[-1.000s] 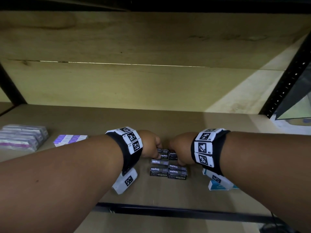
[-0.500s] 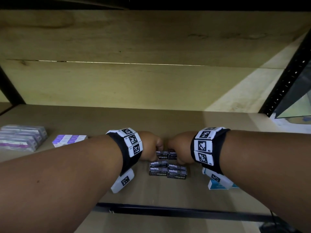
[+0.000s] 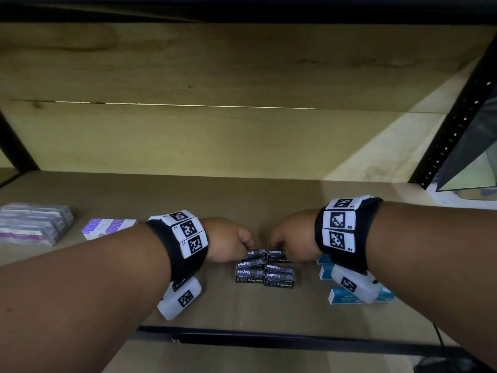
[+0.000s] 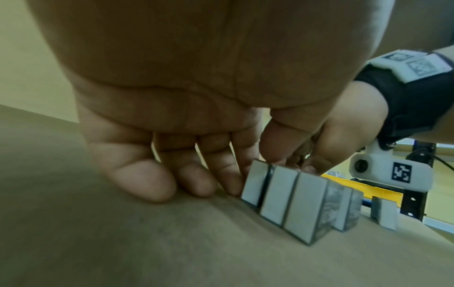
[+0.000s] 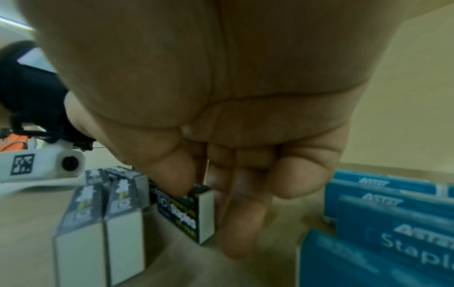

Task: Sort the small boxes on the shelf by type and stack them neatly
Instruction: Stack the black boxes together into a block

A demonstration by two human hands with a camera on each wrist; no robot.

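Note:
Several black staples boxes (image 3: 265, 273) stand in two short rows at the middle of the shelf (image 3: 242, 200). My left hand (image 3: 231, 242) is at the far end of the left row. Its thumb (image 4: 277, 147) lies on the farthest box (image 4: 255, 182) and its curled fingers (image 4: 230, 174) touch that box's end. My right hand (image 3: 290, 238) pinches the farthest box of the right row (image 5: 184, 211), thumb (image 5: 172, 174) on top and fingers (image 5: 236, 213) against its end.
Blue staples boxes (image 3: 344, 296) lie under my right wrist, close to the black rows. A purple-and-white box (image 3: 107, 227) and a stack of similar ones (image 3: 32, 224) sit at the left. A black rail (image 3: 269, 340) edges the shelf front, and a black upright (image 3: 454, 125) stands at the right.
Both hands stay on the two far black boxes and have drawn slightly apart. My right wrist has shifted right, so more of the blue boxes shows.

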